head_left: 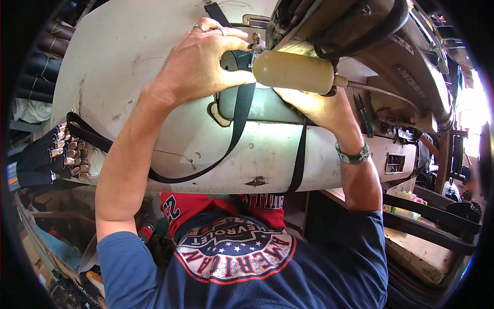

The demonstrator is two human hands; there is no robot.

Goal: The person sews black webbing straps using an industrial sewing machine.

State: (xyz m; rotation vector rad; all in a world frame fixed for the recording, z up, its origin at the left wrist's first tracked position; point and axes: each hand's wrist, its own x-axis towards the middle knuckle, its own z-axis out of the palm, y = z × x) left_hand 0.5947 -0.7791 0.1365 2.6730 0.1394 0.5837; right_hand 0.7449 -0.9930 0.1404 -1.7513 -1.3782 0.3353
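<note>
My left hand (198,64) reaches over the bed of an industrial sewing machine (381,46), its thumb and fingers apart around the needle area. A black webbing strap (243,105) passes beneath this hand, with the thumb lying across it. The strap's lower part curves left over the worktable. My right hand (314,105) rests palm-down at the machine bed, right of the strap; its fingertips are hidden behind a yellowed, capsule-shaped lamp (293,71). Another black strap length (300,159) hangs over the table's front edge below that hand. The needle itself is hard to make out.
The worn white worktable (128,67) has a ruler strip along its front edge. A bundle of black straps with metal ends (46,154) lies at the left. Dark-handled tweezers or snips (365,118) lie right of the machine bed. Black straps (432,226) hang at the lower right.
</note>
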